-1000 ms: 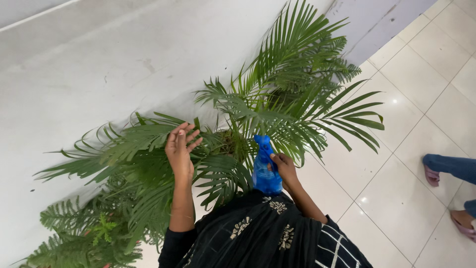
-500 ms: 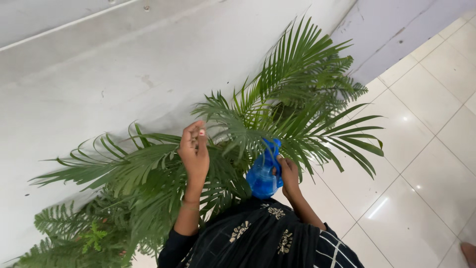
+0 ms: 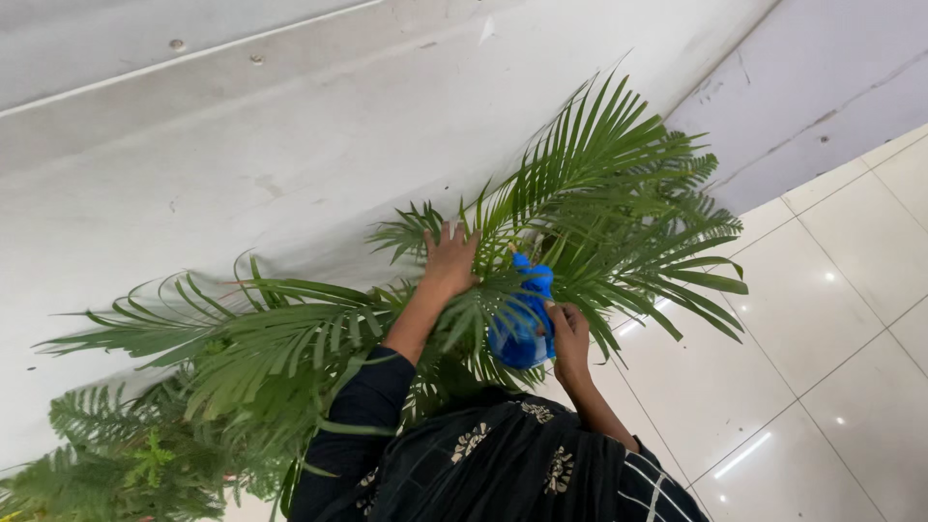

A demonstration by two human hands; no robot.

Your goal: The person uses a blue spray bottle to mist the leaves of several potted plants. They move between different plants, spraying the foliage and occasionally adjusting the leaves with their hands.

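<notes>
Pale wall and glossy white floor tiles (image 3: 831, 319) frame a row of potted palms.

Standing over the palm plant (image 3: 580, 193), I press my left hand (image 3: 449, 259) flat, fingers spread, onto its fronds near the centre, touching the leaves rather than closing on them, apparently to push them aside and expose the inner stems. My right hand (image 3: 570, 333) has its grip wrapped around a blue spray bottle (image 3: 522, 319), held just beside the left hand with its nozzle end tipped into the foliage, so the spray would reach the parted leaves. A fern (image 3: 116, 454) sits low at my left, against the wall (image 3: 193, 145).
</notes>
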